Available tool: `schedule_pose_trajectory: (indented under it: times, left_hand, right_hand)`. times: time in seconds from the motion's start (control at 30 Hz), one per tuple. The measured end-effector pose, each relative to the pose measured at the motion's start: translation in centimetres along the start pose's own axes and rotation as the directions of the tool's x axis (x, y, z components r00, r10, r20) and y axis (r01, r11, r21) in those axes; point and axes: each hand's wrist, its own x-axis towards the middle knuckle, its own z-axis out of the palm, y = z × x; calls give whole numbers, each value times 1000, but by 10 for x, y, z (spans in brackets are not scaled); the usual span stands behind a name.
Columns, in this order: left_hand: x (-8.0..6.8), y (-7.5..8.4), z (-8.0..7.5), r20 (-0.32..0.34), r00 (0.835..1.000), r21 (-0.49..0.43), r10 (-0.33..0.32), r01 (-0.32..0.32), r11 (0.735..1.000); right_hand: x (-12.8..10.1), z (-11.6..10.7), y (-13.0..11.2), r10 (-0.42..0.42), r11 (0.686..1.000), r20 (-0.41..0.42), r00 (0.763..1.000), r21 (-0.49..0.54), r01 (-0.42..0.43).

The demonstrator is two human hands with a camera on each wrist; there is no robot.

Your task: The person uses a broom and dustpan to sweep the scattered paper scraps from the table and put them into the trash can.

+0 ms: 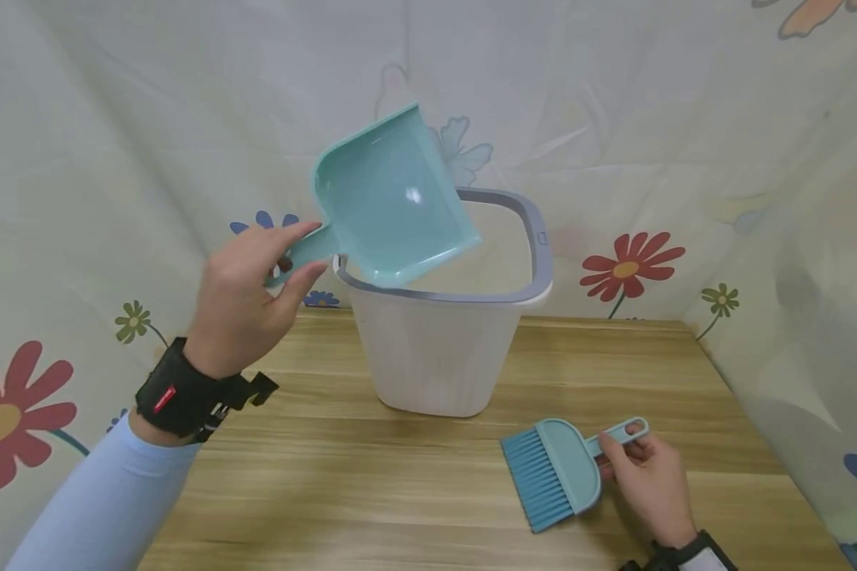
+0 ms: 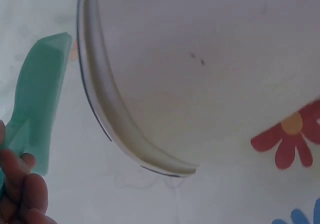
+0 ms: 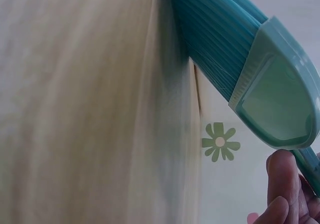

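Note:
A light teal dustpan point(image 1: 400, 198) is tilted over the rim of a white bin point(image 1: 436, 349) with a grey-blue rim. My left hand point(image 1: 246, 293) pinches the dustpan's short handle between thumb and fingers. In the left wrist view the dustpan point(image 2: 42, 93) appears edge-on beside the bin point(image 2: 200, 83). Low on the right, my right hand point(image 1: 650, 480) grips the handle of a small teal hand brush point(image 1: 560, 472). The brush's blue bristles point left, close to the tabletop; the right wrist view shows the brush point(image 3: 275, 98) and its bristles near the wood.
The bin stands toward the back of a wood-grain table point(image 1: 314, 476). A pale curtain with flower prints point(image 1: 628, 270) hangs behind the table and along both sides. The bin's inside is partly hidden by the dustpan.

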Motion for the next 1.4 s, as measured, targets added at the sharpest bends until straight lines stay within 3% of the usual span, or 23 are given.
schedule_pose_trajectory:
  times: [0.07, 0.17, 0.3, 0.47, 0.63, 0.7, 0.8, 1.0, 1.07, 1.13, 1.27, 1.4]
  left_hand:
    - [-11, 1, -5, 7, 1000, -99, -31, 31, 995]
    - [-31, 7, -14, 75, 994, -218, -82, 97, 971]
    - [-60, 17, -19, 203, 968, -314, -148, 207, 927]
    - [-99, 30, -15, 354, 919, -396, -173, 315, 863]
    - [-133, 39, -6, 502, 845, -441, -185, 433, 786]
    - [-145, 40, -2, 536, 824, -448, -182, 461, 766]
    - [-162, 41, 7, 567, 807, -466, -166, 480, 743]
    - [-193, 43, 24, 658, 734, -446, -170, 561, 697]
    - [-201, 43, 30, 692, 700, -428, -176, 594, 681]
    - [-208, 43, 36, 725, 664, -398, -184, 622, 675]
    - [-217, 45, 43, 778, 589, -319, -217, 669, 671]
    - [-221, 46, 47, 809, 530, -256, -256, 708, 658]
  right_hand:
    - [0, 1, -2, 5, 1000, -6, 1000, 2, -5]
    - [1, 3, -4, 2, 1000, -18, 1000, 13, -1]
    - [2, 4, -7, -3, 1000, -32, 999, 28, 4]
    - [2, 3, -10, -25, 999, -39, 999, 39, 26]
    - [1, 3, -13, -32, 999, -46, 998, 39, 34]
    - [0, 3, -14, -31, 998, -46, 998, 47, 33]
    - [-1, 3, -16, -44, 997, -47, 998, 59, 47]
    - [-9, 9, -29, -195, 980, -89, 977, 34, 198]
    - [-13, 12, -36, -298, 953, -113, 948, 10, 301]
    - [-17, 16, -44, -426, 905, -127, 896, -43, 424]
    - [-25, 27, -63, -663, 746, -62, 746, -149, 650]
    - [-37, 47, -89, -793, 584, 90, 602, -164, 795]
